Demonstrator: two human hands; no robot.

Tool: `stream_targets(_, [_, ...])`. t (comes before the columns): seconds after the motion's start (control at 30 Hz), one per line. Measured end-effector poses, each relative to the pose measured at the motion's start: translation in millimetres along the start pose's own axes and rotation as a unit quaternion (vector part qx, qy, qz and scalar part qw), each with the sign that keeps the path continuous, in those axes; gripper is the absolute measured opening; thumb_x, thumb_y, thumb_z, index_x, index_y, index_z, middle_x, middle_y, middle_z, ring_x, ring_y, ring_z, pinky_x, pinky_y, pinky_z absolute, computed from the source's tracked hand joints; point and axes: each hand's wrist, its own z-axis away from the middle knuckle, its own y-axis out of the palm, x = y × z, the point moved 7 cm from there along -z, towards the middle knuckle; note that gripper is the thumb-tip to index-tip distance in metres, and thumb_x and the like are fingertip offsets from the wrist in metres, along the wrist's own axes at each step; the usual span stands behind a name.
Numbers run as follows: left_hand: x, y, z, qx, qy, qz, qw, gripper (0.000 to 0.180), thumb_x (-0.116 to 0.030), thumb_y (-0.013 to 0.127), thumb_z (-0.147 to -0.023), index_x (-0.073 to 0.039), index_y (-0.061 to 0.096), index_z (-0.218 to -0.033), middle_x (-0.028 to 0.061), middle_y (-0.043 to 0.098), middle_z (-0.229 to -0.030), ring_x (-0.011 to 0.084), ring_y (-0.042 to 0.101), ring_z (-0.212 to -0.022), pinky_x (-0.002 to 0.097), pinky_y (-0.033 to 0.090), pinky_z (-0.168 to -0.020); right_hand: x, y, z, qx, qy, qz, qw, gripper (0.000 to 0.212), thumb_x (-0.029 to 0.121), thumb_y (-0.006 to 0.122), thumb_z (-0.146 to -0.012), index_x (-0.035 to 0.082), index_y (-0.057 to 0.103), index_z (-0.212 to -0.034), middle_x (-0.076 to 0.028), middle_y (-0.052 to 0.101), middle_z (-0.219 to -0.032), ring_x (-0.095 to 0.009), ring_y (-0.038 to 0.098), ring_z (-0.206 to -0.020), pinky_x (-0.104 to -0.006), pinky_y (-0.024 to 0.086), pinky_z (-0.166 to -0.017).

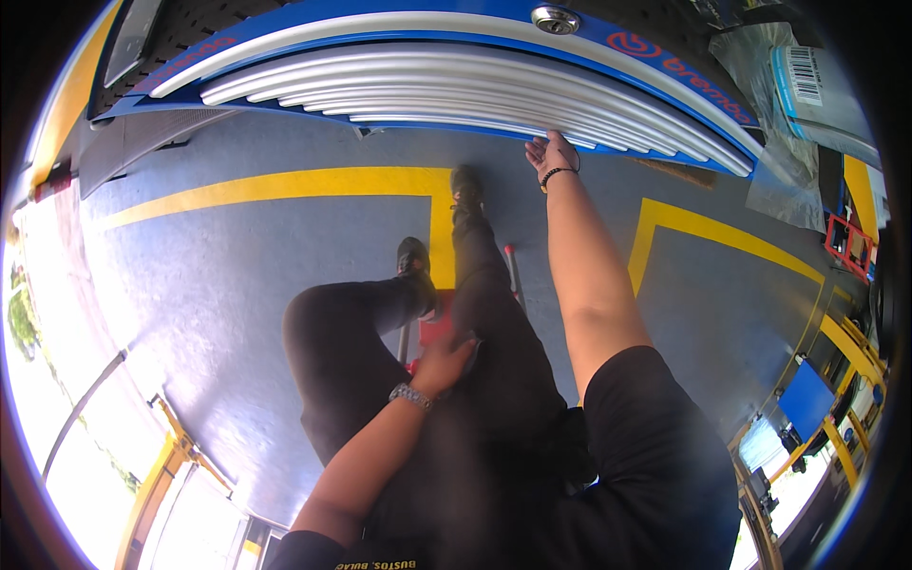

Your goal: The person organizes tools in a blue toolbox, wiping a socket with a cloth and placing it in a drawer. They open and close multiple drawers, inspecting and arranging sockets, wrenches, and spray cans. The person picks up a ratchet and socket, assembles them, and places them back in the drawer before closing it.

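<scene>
My right hand, with a black bracelet on its wrist, reaches forward to a blue tool cabinet. Its fingers curl on the lowest of the stacked silver drawer handles. My left hand, with a metal watch on the wrist, lies between my black-trousered legs and grips the edge of a red seat under me. My black shoes rest on the floor in front of the cabinet.
The grey-blue floor carries yellow painted lines. A clear plastic bag with a labelled package hangs at the upper right. Yellow racks and a blue box stand at the right. Bright daylight and a yellow frame fill the left edge.
</scene>
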Motion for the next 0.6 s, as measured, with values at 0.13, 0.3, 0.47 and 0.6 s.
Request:
stream_targets(0.13, [-3, 0, 0, 0.005, -0.009, 0.023, 1.0, 0.034, -0.031, 0.062, -0.095, 0.001, 0.064, -0.108, 0.0127, 0.069, -0.096, 0.0201, 0.066, -0.09, 0.0337, 0.049, -0.081, -16, 2, -6, -0.016, 0.048, 0.046, 0.998, 0.042, 0.04, 0.061, -0.095, 0.004, 0.055, -0.114, -0.011, 0.062, -0.097, -0.026, 0.067, -0.079, -0.0433, 0.056, -0.073])
stream_targets(0.3, [-2, -1, 1, 0.007, -0.026, 0.019, 0.999, 0.034, -0.031, 0.063, -0.095, 0.001, 0.064, -0.108, 0.0133, 0.069, -0.096, 0.0204, 0.066, -0.09, 0.0334, 0.049, -0.082, -19, 8, -26, 0.01, 0.042, 0.032, 0.999, 0.071, 0.047, 0.059, -0.095, 0.004, 0.034, -0.146, -0.017, 0.059, -0.112, -0.032, 0.065, -0.097, -0.0455, 0.053, -0.086])
stream_targets(0.47, [0, -2, 2, 0.007, -0.049, -0.004, 0.999, 0.034, -0.032, 0.062, -0.096, 0.0, 0.065, -0.107, 0.0132, 0.069, -0.097, 0.0209, 0.066, -0.091, 0.034, 0.049, -0.083, -33, 7, -59, 0.001, 0.043, -0.027, 0.999, 0.073, 0.052, 0.05, -0.098, 0.004, 0.028, -0.15, -0.019, 0.056, -0.124, -0.035, 0.06, -0.111, -0.0469, 0.049, -0.097])
stream_targets(0.6, [0, -2, 3, -0.003, -0.063, 0.006, 0.998, 0.035, -0.033, 0.062, -0.096, 0.0, 0.065, -0.107, 0.014, 0.069, -0.097, 0.0218, 0.066, -0.091, 0.035, 0.049, -0.083, -50, 24, -58, 0.004, 0.067, -0.083, 0.994, 0.075, 0.056, 0.042, -0.098, 0.007, 0.026, -0.152, -0.019, 0.047, -0.14, -0.037, 0.051, -0.125, -0.0503, 0.037, -0.11])
